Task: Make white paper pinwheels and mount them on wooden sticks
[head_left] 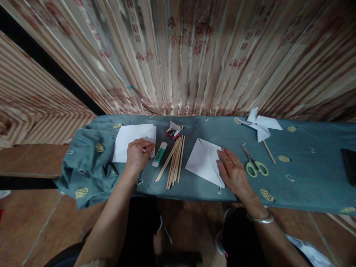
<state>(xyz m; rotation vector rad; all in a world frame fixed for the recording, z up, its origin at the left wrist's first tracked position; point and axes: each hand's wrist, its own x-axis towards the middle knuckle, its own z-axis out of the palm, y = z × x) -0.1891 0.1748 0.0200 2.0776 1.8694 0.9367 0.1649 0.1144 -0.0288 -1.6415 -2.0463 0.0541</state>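
My left hand [139,155] is over the right part of a stack of white paper [125,135], thumb and fingertips pinched together; whatever they hold, if anything, is too small to name. My right hand [233,168] lies with its fingers stretched out on the right edge of a white paper square [198,159], which has slits running in from its corners. Between the hands are a glue stick [159,154], several thin wooden sticks [174,161] in a loose bundle, and a small open box of pins [172,131].
Green-handled scissors [253,163] lie just right of my right hand. Beyond them is a white paper pinwheel [260,125] on a wooden stick. A dark object [349,165] sits at the far right. The cloth-covered table [303,174] is narrow, with a curtain [194,74] behind it.
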